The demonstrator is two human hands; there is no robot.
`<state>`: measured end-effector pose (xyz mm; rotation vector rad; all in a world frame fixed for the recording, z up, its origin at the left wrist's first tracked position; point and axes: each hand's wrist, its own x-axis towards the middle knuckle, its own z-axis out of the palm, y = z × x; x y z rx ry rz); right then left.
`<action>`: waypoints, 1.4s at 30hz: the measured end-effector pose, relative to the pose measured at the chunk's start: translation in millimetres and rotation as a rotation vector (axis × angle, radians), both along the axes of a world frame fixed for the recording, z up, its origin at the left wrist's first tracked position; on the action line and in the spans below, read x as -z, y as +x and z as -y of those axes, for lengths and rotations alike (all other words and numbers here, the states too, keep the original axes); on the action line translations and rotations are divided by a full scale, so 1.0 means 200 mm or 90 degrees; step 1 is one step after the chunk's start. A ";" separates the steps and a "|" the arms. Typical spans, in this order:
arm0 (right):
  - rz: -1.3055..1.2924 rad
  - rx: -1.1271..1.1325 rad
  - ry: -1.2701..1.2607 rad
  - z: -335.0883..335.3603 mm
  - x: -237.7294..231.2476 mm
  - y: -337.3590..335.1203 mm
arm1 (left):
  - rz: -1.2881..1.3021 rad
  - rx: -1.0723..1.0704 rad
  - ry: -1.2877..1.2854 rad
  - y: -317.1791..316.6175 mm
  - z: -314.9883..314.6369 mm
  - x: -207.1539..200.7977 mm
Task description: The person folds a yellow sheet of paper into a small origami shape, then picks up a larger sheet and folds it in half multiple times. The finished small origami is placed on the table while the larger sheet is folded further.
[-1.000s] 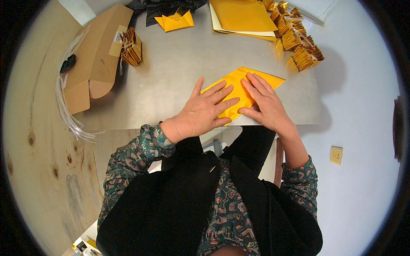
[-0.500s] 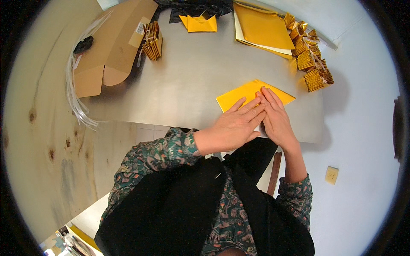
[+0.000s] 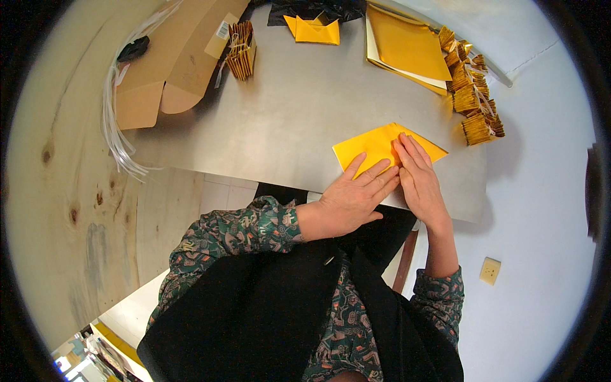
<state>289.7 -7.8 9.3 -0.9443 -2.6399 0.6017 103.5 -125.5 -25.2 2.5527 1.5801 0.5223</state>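
Note:
A sheet of shiny gold paper point(image 3: 365, 147), folded to a peak at its far edge, lies near the table's front edge. My left hand point(image 3: 355, 198) rests on its near part, with the fingers stretched out and spread. My right hand point(image 3: 420, 181) lies flat on its right half, the fingers straight and side by side. The fingertips of my left hand meet the side of my right hand. Both hands cover the paper's near edge. A folded gold paper piece with pointed corners point(image 3: 317, 33) stands at the far side of the table.
On the metal table point(image 3: 280, 121) a stack of gold sheets point(image 3: 407, 48) lies at the far right, beside tied bundles of pleated gold paper point(image 3: 480, 127). Another tied bundle point(image 3: 241, 57) stands by a cardboard box point(image 3: 165, 57) on the left. White strips point(image 3: 109, 121) hang over the box's left side.
My left hand has slid slightly back toward me, away from the fingertips of my right hand, baring more paper. The whole view has shifted a little.

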 end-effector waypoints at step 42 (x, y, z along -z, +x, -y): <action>-0.004 -0.018 0.082 0.02 0.03 0.00 | 0.194 -0.100 0.074 -0.30 0.15 -0.20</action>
